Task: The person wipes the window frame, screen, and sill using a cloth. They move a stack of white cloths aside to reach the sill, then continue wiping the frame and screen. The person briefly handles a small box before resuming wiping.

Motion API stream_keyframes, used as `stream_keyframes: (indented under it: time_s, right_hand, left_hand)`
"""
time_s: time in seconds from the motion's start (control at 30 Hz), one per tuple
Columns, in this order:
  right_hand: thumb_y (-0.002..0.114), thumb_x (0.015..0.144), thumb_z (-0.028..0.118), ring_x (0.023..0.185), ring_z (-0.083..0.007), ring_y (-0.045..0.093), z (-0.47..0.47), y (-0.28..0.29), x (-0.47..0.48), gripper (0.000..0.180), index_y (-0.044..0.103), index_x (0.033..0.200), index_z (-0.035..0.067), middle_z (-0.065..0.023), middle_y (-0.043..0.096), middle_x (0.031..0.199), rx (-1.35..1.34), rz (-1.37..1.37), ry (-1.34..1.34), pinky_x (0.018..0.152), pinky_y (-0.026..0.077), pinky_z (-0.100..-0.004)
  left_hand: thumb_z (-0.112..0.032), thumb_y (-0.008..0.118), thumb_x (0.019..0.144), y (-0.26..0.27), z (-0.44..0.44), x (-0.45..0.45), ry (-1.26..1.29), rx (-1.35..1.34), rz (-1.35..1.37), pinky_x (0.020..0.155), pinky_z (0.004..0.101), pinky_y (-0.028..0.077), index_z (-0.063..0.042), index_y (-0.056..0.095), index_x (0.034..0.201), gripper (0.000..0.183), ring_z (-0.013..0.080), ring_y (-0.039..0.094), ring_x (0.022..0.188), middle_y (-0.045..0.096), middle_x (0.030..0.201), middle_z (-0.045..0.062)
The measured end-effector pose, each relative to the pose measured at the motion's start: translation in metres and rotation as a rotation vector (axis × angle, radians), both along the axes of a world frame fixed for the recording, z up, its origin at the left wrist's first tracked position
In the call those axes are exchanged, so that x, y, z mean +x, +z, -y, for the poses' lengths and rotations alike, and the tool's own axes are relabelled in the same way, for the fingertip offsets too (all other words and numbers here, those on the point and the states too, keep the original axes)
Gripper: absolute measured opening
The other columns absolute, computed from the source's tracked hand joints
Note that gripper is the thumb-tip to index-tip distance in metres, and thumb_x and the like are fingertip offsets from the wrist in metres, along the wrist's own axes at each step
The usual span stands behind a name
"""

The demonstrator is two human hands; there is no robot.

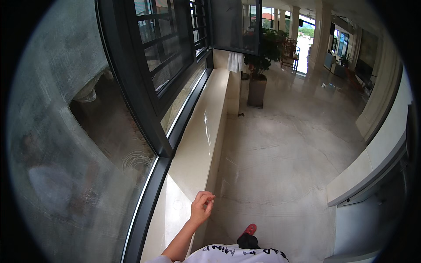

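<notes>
My left hand (202,207) hovers over the front edge of a pale polished stone window sill (201,128), its fingers loosely curled and apart. Nothing shows in its grasp. Whether it touches the sill cannot be told. My right hand is out of view. To the left of the sill runs a dark metal window frame (168,149) with large glass panes. A white cloth (235,62) hangs at the far end of the sill, below a window sash (234,28) that stands swung inward.
A potted plant stands in a tall brown planter (257,91) beyond the sill. Glossy marble floor (279,164) stretches ahead. One red shoe (248,230) of mine is on it. A wooden chair (290,56) and columns stand farther back. A pale wall edge (353,171) borders the right.
</notes>
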State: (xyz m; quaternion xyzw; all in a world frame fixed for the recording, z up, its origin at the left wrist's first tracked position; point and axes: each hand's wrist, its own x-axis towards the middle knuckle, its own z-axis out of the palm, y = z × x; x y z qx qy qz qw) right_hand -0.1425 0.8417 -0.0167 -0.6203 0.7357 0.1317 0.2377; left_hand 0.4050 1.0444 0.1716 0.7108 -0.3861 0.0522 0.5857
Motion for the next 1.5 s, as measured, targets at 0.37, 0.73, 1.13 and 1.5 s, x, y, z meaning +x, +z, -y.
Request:
stream_keyframes:
  time_s: [0.37, 0.73, 1.13, 1.5]
  right_hand:
    - [0.083, 0.061, 0.038, 0.113, -0.0376, 0.06, 0.256, -0.041, 0.192, 0.074, 0.057, 0.123, 0.009, -0.0193, 0.062, 0.119, -0.056, 0.248, 0.266, 0.094, 0.051, -0.0462]
    - [0.078, 0.062, 0.021, 0.111, -0.029, 0.065, 0.475, 0.012, 0.51, 0.072, 0.058, 0.129, 0.004, -0.017, 0.067, 0.119, -0.006, 0.848, 0.561, 0.096, 0.051, -0.0386]
    - [0.07, 0.074, 0.002, 0.124, -0.02, 0.053, 0.525, 0.25, 0.834, 0.076, 0.043, 0.144, -0.003, -0.0126, 0.055, 0.134, 0.633, 1.549, 0.805, 0.106, 0.041, -0.0332]
    - [0.074, 0.078, 0.01, 0.121, -0.0263, 0.057, 0.69, 0.204, 0.997, 0.075, 0.041, 0.145, 0.003, -0.0165, 0.054, 0.135, -0.003, 1.187, 0.81, 0.096, 0.05, -0.0388]
  left_hand:
    - [0.003, 0.064, 0.086, 0.008, 0.178, 0.09, 0.03, 0.2, -0.037, 0.064, 0.0265, 0.056, -0.004, 0.069, 0.097, 0.015, 0.0169, 0.067, 0.081, 0.063, 0.107, 0.008]
    - [-0.002, 0.067, 0.087, -0.008, 0.306, 0.178, 0.155, 0.254, -0.199, 0.066, 0.0265, 0.057, -0.004, 0.07, 0.097, 0.011, 0.0166, 0.068, 0.083, 0.064, 0.107, 0.007]
    - [-0.024, 0.074, 0.088, 0.022, 0.536, 0.39, -0.285, 0.271, -0.382, 0.095, 0.0367, 0.05, -0.004, 0.06, 0.128, 0.047, 0.0226, 0.063, 0.107, 0.065, 0.118, 0.013]
    - [-0.021, 0.066, 0.093, 0.074, 0.647, 0.576, -0.043, -0.039, -0.649, 0.076, 0.0272, 0.048, 0.001, 0.065, 0.104, 0.025, 0.0113, 0.058, 0.083, 0.065, 0.09, 0.005]
